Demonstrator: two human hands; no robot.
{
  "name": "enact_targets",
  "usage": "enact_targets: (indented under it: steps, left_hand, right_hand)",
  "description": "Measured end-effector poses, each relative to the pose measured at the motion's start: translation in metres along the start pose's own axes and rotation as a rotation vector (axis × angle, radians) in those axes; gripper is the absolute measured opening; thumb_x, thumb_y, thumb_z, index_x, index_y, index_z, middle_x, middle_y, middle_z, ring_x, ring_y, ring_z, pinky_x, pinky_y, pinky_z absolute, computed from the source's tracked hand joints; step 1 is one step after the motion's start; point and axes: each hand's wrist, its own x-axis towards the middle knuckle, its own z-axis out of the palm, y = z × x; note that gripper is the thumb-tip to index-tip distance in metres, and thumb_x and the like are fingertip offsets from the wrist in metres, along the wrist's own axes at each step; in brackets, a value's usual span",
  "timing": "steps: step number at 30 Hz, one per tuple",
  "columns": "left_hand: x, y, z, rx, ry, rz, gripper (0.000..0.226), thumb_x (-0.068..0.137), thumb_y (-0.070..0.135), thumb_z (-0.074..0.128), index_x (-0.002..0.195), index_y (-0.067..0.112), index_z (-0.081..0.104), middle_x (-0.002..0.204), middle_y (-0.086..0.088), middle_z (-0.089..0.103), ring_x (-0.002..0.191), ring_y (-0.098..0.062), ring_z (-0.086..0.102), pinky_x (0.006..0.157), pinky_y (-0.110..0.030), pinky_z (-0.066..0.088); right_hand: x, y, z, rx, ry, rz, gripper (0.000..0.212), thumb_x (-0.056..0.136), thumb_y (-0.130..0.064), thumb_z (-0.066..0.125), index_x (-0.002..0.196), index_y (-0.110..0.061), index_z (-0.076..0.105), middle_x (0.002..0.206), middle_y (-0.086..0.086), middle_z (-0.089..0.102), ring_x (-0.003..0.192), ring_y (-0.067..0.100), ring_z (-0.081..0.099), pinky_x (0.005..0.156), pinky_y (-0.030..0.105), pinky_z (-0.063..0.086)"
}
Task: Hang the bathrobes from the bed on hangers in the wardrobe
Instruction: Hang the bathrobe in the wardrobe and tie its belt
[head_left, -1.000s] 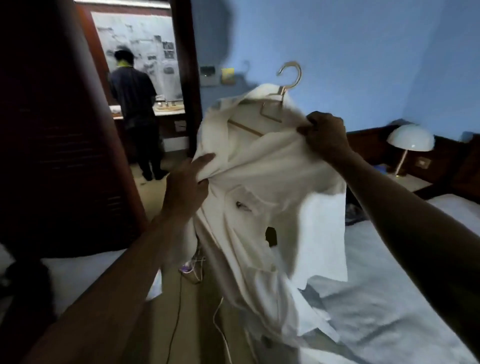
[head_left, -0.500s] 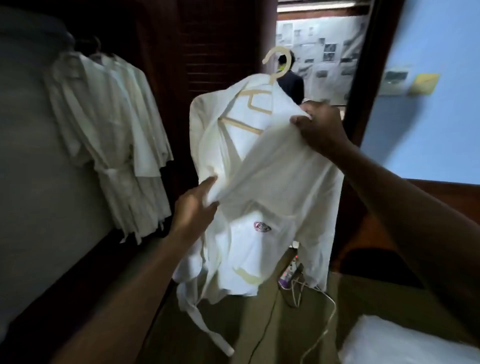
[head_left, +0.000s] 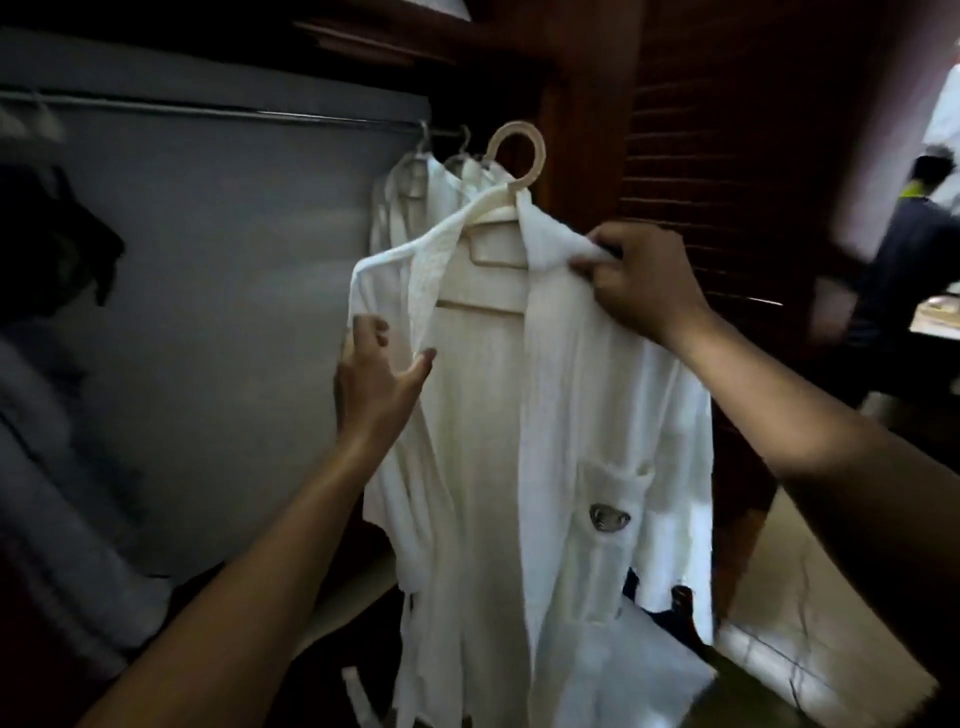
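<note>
Within the last second the view has swung away from the bed to face the wardrobe (head_left: 234, 270) squarely, and the bathrobe (head_left: 519, 441) has come with it. It is draped on its hanger (head_left: 493, 249) and held up in front of the open wardrobe, to the right. The hook (head_left: 517, 150) now stands about level with the rail (head_left: 208, 111), near its right end and just beside the hung robes (head_left: 415, 192) that already fill that corner. It does not look to be over the rail yet, though the dim light makes that hard to settle. The right hand (head_left: 639, 291) pinches the robe's right shoulder with fingers bunched tight in the cloth, much as before. The left hand (head_left: 374, 374) has moved up from a fold low on the front to the left shoulder edge: its fingers curl round the edge while the thumb reaches across to the lapel. The cloth hangs straighter than it did, collar open, pocket to the right. By the look of it the carrying is done and only the hooking is left, most likely a short lift and reach to the far side so the hook drops onto the rail left of the louvred door (head_left: 727, 156). A person (head_left: 909, 234) stands far right, well apart.
</note>
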Motion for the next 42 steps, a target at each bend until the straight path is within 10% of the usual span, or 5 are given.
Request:
enact_targets:
  steps: [9, 22, 34, 42]
  left_hand:
    - [0.120, -0.007, 0.043, -0.098, 0.295, -0.133, 0.023, 0.088, 0.006, 0.058, 0.110, 0.010, 0.062, 0.100, -0.013, 0.073, 0.094, -0.038, 0.064, 0.074, -0.031, 0.039]
    - [0.338, -0.125, 0.076, -0.155, 0.055, 0.140, 0.032, 0.090, 0.016, 0.067, 0.121, 0.027, 0.068, 0.092, 0.009, 0.069, 0.073, 0.012, 0.060, 0.061, 0.001, 0.036]
    - [0.490, -0.208, 0.156, -0.182, 0.178, 0.126, 0.039, 0.090, 0.001, 0.057, 0.121, 0.018, 0.073, 0.110, 0.002, 0.075, 0.098, -0.015, 0.069, 0.086, -0.029, 0.056]
    - [0.587, -0.243, 0.227, -0.072, 0.273, 0.172, 0.035, 0.086, -0.002, 0.058, 0.113, 0.010, 0.077, 0.112, -0.005, 0.076, 0.103, -0.019, 0.070, 0.087, -0.015, 0.045]
  right_hand:
    - [0.076, 0.001, 0.109, 0.107, -0.039, -0.151, 0.028, 0.087, -0.029, 0.071, 0.112, -0.031, 0.060, 0.086, 0.000, 0.068, 0.075, 0.026, 0.063, 0.069, 0.041, 0.054]
    - [0.268, -0.006, 0.222, 0.062, 0.102, -0.147, 0.027, 0.087, -0.032, 0.074, 0.114, -0.032, 0.069, 0.087, -0.007, 0.064, 0.076, 0.019, 0.063, 0.072, 0.035, 0.053]
    - [0.426, 0.015, 0.345, -0.016, 0.066, -0.085, 0.030, 0.090, -0.033, 0.072, 0.119, -0.033, 0.068, 0.115, 0.003, 0.073, 0.106, 0.026, 0.067, 0.081, 0.031, 0.048]
    - [0.525, 0.055, 0.422, 0.020, 0.021, -0.070, 0.030, 0.085, -0.036, 0.066, 0.115, -0.036, 0.066, 0.114, 0.004, 0.071, 0.110, 0.031, 0.064, 0.085, 0.036, 0.051]
